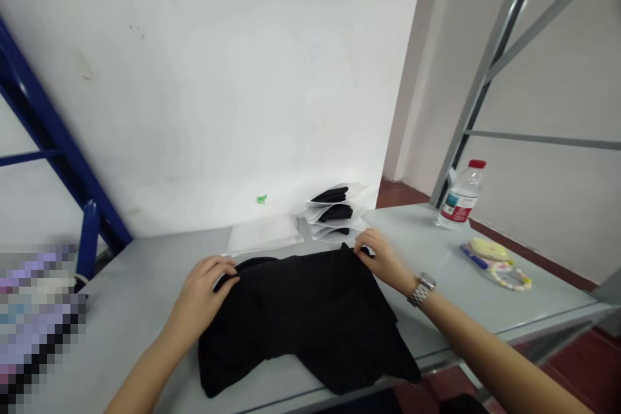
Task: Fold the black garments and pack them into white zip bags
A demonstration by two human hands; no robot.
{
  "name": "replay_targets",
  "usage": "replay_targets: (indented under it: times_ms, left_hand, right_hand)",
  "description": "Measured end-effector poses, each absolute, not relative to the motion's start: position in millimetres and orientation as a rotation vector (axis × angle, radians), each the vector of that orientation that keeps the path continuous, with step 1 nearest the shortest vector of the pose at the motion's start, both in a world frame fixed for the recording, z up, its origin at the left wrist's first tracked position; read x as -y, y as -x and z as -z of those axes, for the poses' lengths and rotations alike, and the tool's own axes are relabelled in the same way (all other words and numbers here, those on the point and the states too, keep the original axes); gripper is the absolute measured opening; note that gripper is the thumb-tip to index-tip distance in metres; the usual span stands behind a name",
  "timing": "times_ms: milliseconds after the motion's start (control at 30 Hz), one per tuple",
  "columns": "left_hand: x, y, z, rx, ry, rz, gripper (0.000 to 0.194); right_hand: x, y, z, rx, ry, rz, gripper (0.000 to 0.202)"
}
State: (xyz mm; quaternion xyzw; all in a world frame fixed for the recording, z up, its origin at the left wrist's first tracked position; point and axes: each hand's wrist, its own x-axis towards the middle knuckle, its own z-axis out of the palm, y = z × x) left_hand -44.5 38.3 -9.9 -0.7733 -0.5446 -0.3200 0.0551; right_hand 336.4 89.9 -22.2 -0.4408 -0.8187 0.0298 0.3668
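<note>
Two hands work one garment here. The bench [436,233] is the largest item: a grey surface running from the wall to the near edge below me. The black garment [301,317] lies on it at the middle of the near edge, its lower hem draped slightly over that edge at the right.

My left hand [204,294] rests on the garment's far left corner, fingers [227,279] curled down onto the cloth; whether they pinch it or only press it I cannot tell. My right hand [383,259] is at the far right corner, fingers bent close together on the fabric edge, apparently pinching it. A wristwatch [421,290] sits on the right wrist.

For a clean result, I judge that both far corners should be held at equal tension so that the top edge lies straight and parallel to the bench's far edge. Wrinkles show across the middle; these should be smoothed outward before any fold is made. The overhanging hem should be drawn back onto the bench.

Toward the far edge lie a flat clear bag [264,234] and a stack of bagged black items [336,213]. Near the right end stand a water bottle [460,197] and a small yellow object [488,249] with a pen beside it.
</note>
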Motion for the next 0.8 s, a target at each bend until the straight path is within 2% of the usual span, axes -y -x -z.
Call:
replay_targets:
  times_ms: [67,133,300,433,500,600,700,800]
  left_hand:
    - [-15,51,10,1.549,2.471,1.007,0.013]
    - [7,57,12,1.571,2.648,0.892,0.012]
    - [20,46,-2,1.964,2.964,0.512,0.02]
    - [-19,-1,-25,2.049,2.844,0.665,0.03]
    - [-43,-27,-27,2.044,2.987,0.604,0.03]
    - [-70,-52,-23,1.974,3.326,0.094,0.038]
    - [-80,-56,-23,1.899,3.445,-0.217,0.033]
    - [-76,-49,-35,1.872,3.584,-0.059,0.024]
  right_hand:
    - [-60,-348,22,2.104,1.008,-0.134,0.013]
    - [-32,-359,25,2.198,0.975,-0.195,0.016]
    - [3,-373,25,2.392,1.195,-0.416,0.016]
    - [-9,-360,6,2.262,1.227,-0.485,0.017]
    - [-17,-348,0,2.33,1.151,-0.482,0.028]
    - [-26,-333,3,2.514,1.11,-0.49,0.054]
    - [-31,-327,14,2.592,1.114,-0.519,0.046]
    - [-39,-327,14,2.528,1.103,-0.488,0.037]
